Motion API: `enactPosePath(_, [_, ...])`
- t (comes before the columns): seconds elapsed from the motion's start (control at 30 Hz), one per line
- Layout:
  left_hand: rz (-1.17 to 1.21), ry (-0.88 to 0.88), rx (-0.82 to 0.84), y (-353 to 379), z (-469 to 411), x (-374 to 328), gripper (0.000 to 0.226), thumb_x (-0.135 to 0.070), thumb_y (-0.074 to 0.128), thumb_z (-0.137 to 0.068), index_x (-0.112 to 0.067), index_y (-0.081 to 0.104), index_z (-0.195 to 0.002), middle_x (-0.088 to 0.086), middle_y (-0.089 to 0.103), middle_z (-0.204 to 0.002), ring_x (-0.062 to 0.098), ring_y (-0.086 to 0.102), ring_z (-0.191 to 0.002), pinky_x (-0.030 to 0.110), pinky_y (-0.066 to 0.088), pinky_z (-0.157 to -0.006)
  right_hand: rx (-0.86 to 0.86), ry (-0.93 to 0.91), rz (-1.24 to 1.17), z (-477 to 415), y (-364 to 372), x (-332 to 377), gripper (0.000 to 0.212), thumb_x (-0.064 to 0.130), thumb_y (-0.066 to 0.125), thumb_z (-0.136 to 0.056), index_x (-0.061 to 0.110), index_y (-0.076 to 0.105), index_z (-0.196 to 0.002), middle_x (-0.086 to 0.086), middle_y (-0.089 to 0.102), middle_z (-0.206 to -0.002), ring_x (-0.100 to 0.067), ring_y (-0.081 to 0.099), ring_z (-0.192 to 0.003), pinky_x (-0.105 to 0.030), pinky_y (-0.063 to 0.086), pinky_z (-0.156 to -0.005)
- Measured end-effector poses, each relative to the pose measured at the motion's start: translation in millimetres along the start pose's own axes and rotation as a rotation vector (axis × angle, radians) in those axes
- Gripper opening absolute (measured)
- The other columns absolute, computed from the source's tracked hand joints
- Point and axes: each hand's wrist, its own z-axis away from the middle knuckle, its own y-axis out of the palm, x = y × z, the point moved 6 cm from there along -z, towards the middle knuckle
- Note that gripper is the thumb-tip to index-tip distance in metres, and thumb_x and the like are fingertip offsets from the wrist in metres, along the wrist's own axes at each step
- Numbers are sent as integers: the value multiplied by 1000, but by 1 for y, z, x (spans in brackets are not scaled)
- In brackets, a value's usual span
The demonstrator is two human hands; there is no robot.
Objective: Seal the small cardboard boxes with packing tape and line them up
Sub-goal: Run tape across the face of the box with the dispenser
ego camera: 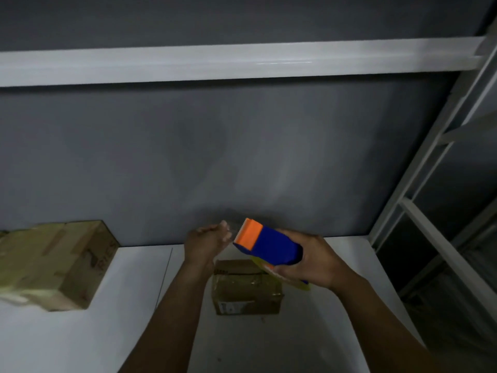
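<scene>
A small cardboard box (246, 288) sits on the white table (80, 343), its top shiny with clear tape. Above it my right hand (309, 261) grips a blue tape dispenser (271, 244) with an orange toothed front. My left hand (207, 242) is raised just left of the dispenser's teeth, its fingertips pinching the loose end of the clear tape (233, 229). The yellowish tape roll peeks out under the dispenser. A larger taped cardboard box (56, 265) stands at the table's left side.
A grey wall (242, 146) rises right behind the table, crossed by a white shelf board (242, 63) higher up. A white metal rack (441, 211) stands on the right, close to the table's edge.
</scene>
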Motion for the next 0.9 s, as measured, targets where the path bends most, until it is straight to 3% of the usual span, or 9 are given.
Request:
enactPosePath(0.13, [80, -14, -51, -24, -11, -1, 7, -11, 64, -89, -7, 62, -84, 10, 63, -83, 17, 60, -75, 30, 52, -73, 9, 33, 56, 7, -1, -16, 64, 35, 85, -64, 43, 52, -118, 18, 64, -108, 6, 59, -100, -20, 55, -81])
enactPosePath(0.23, [-42, 2, 28, -20, -10, 9, 7, -15, 62, -90, -13, 62, -84, 11, 64, -88, 21, 60, -82, 34, 48, -79, -17, 63, 130, 8, -2, -24, 62, 37, 85, -62, 52, 48, -110, 19, 64, -104, 9, 58, -97, -15, 53, -79])
enactPosePath(0.27, [-83, 28, 67, -14, -6, 10, 3, -14, 64, -88, -16, 62, -88, 10, 66, -94, 21, 62, -88, 37, 48, -82, -20, 66, 144, 8, -1, -25, 65, 37, 85, -62, 52, 47, -111, 19, 63, -104, 10, 57, -98, -12, 52, -78])
enactPosePath(0.37, [-146, 174, 117, -4, -1, 11, 24, -6, 72, -79, -21, 63, -96, 7, 67, -101, 21, 63, -95, 36, 52, -82, 14, 90, 158, 8, 2, -33, 79, 41, 85, -61, 43, 44, -129, 22, 58, -113, 8, 55, -101, -14, 50, -82])
enactPosePath(0.47, [-157, 244, 20, -9, 0, 8, 24, 0, 73, -76, -22, 67, -83, 3, 70, -86, 20, 65, -85, 33, 54, -75, 45, 131, 201, 9, 4, -47, 89, 48, 83, -57, 41, 40, -134, 19, 57, -117, 0, 56, -104, -22, 53, -84])
enactPosePath(0.57, [-101, 228, -30, -17, -1, 13, 23, 0, 74, -76, -22, 70, -68, 3, 71, -72, 24, 66, -74, 44, 56, -80, 71, 110, 319, 13, 13, -53, 103, 53, 82, -51, 41, 29, -139, 17, 53, -123, -2, 55, -104, -25, 51, -86])
enactPosePath(0.7, [-67, 212, -59, -23, 0, 15, 21, -2, 75, -75, -21, 73, -68, 9, 72, -76, 34, 69, -80, 41, 58, -76, -17, 60, 316, 19, 6, -43, 83, 43, 84, -57, 52, 31, -120, 30, 46, -107, 1, 55, -95, -4, 40, -72])
enactPosePath(0.8, [46, 140, -70, -28, -1, 18, 14, 2, 73, -77, -11, 67, -77, 12, 69, -81, 35, 68, -84, 40, 57, -78, -91, 100, 234, 21, -6, -41, 81, 52, 79, -56, 47, 36, -124, 32, 48, -104, 4, 55, -95, -5, 43, -68])
enactPosePath(0.9, [68, 128, -56, -29, -2, 17, 12, -2, 72, -79, -10, 65, -80, 11, 69, -81, 26, 69, -76, 40, 57, -76, -134, 51, 239, 23, -6, -38, 77, 55, 63, -56, 41, 44, -129, 24, 52, -106, 3, 54, -96, -5, 42, -71])
